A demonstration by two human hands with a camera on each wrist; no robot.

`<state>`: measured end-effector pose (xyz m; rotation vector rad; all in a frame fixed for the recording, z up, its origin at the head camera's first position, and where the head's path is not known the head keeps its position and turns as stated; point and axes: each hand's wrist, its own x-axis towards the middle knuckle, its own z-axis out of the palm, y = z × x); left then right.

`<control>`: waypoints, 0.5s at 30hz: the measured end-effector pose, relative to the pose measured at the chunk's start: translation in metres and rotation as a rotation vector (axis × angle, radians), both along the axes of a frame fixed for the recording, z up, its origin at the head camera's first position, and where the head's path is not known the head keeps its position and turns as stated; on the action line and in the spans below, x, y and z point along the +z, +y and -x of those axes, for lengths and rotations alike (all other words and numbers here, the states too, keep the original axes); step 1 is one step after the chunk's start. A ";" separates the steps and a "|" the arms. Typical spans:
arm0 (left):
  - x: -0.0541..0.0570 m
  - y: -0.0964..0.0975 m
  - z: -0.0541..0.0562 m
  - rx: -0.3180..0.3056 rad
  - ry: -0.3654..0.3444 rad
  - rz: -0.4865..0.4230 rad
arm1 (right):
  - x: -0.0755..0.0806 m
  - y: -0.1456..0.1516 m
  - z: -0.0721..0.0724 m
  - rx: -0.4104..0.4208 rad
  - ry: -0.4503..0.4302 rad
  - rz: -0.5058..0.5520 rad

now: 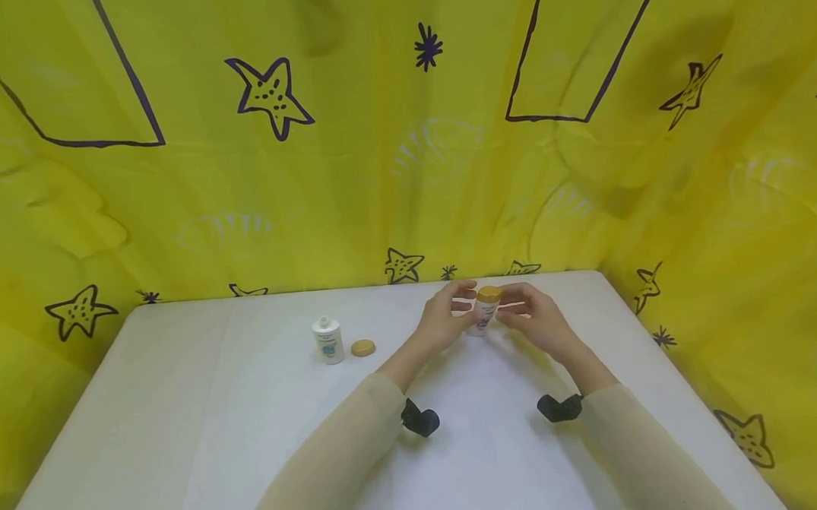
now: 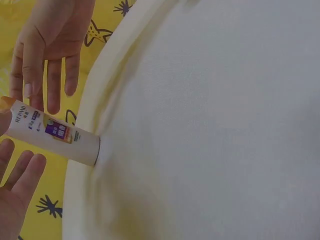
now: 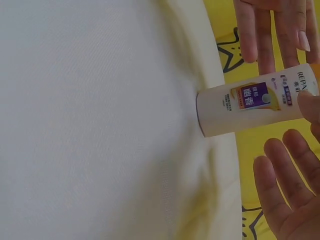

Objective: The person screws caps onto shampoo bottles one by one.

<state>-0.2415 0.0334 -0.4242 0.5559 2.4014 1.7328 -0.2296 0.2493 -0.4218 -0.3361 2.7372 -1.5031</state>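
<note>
A white toiletry bottle [image 1: 480,320] with a yellow-orange cap [image 1: 490,293] and a purple label [image 3: 255,96] stands on the table, between both hands. From the left, my left hand [image 1: 447,314] flanks it with fingers spread; its thumb overlaps the bottle's side in the head view. My right hand [image 1: 536,322] faces it from the right, fingers loosely extended near the cap. In each wrist view that hand's own thumb overlaps the upper part of the bottle [image 2: 57,131], while the other fingers stay apart from it.
Farther left stands a second white bottle [image 1: 329,344], uncapped, its neck showing. A yellow-orange cap [image 1: 363,347] lies just right of it. The white table [image 1: 204,439] ends at a yellow curtain [image 1: 350,181] behind and at the right. Black wrist cameras [image 1: 421,420] sit by the sleeves.
</note>
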 end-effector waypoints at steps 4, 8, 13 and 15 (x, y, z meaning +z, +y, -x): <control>0.012 -0.016 -0.009 -0.028 0.045 0.009 | 0.012 -0.001 -0.010 -0.061 0.039 -0.027; 0.031 -0.040 -0.023 -0.061 0.086 0.017 | 0.028 -0.007 -0.023 -0.093 0.126 -0.052; 0.053 -0.080 -0.046 -0.058 0.120 0.003 | 0.039 -0.021 -0.036 -0.061 0.280 -0.101; 0.058 -0.097 -0.054 -0.046 0.167 -0.001 | 0.040 -0.028 -0.039 -0.039 0.333 -0.121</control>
